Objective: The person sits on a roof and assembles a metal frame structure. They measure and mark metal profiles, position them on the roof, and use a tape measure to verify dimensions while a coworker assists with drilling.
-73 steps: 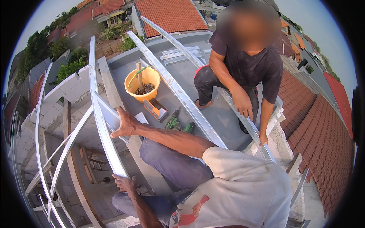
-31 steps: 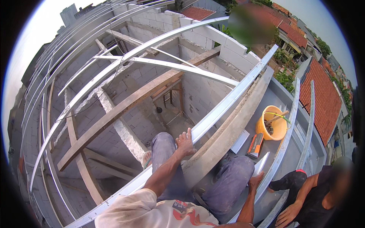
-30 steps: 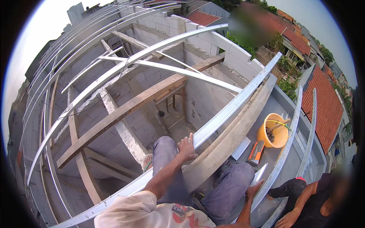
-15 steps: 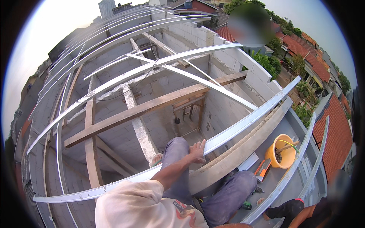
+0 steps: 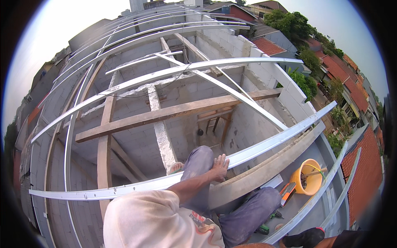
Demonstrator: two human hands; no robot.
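My left hand rests with its fingers spread on a long pale steel rail that lies along the top of a concrete wall. I sit astride this wall in grey trousers, one leg on each side. My left forearm reaches out from my pale shirt. My right hand is out of sight.
Beyond the rail is a deep drop into an unroofed block-walled room crossed by a wooden beam and curved steel trusses. On the gutter slab to the right stand an orange bucket, an orange-handled tool and another steel rail. Another person's leg shows at the lower right.
My view has swung left, from the other person and the gutter slab to the open room. My left hand has stayed on the rail. My right hand has dropped out of view.
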